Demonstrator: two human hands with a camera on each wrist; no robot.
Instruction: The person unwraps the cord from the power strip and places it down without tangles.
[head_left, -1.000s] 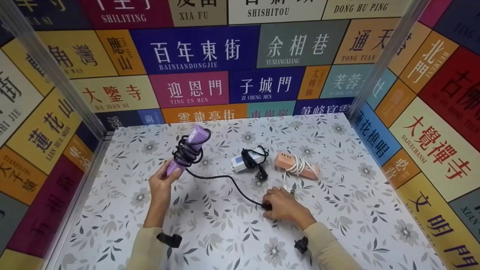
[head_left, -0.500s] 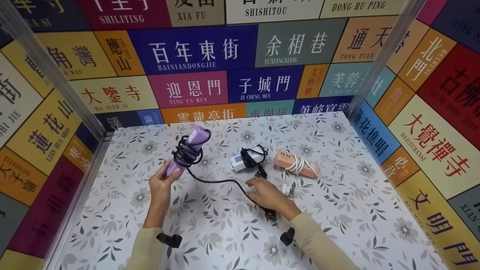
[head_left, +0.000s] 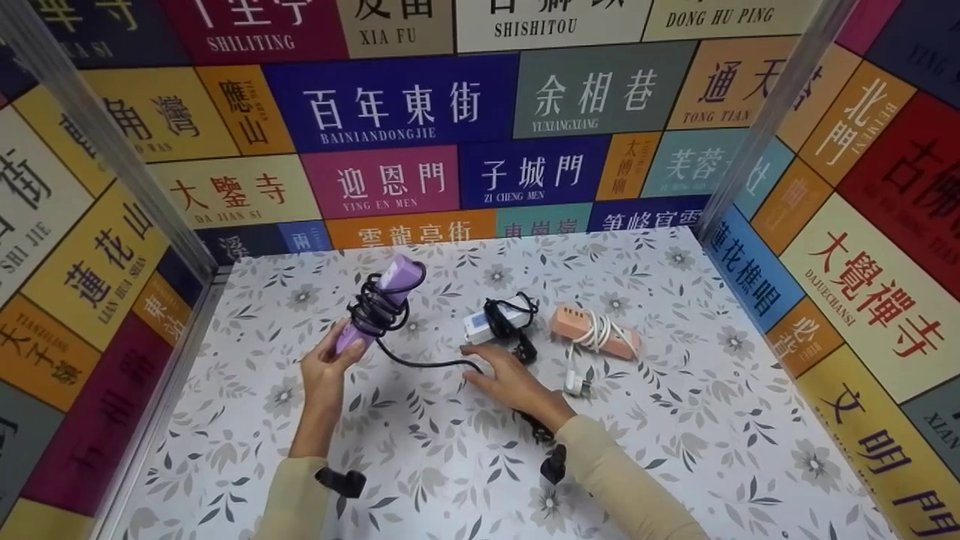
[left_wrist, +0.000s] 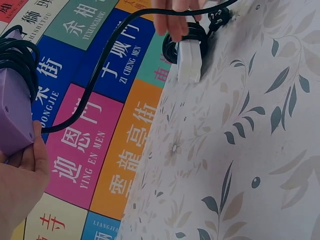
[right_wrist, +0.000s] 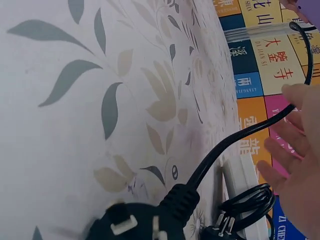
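Observation:
My left hand grips the lower end of a purple power strip, held tilted above the table with black cord wound round its middle. Thumb and fingertips press its end in the left wrist view. A loose stretch of that cord runs rightward to my right hand, whose thumb and fingers are spread apart. In the right wrist view the cord passes between thumb and relaxed fingers, without a closed grip. Its black plug hangs in front of that camera; in the head view my wrist partly covers it.
Beyond my right hand, a white power strip with black cord and plug lies on the patterned table. To its right lies an orange power strip wrapped in white cord, its white plug nearer me. Sign-covered walls enclose the table.
My right hand has let go of the plug end and moved left along the cord toward the purple power strip, its fingers opening. The left hand has stayed in place, still gripping the strip.

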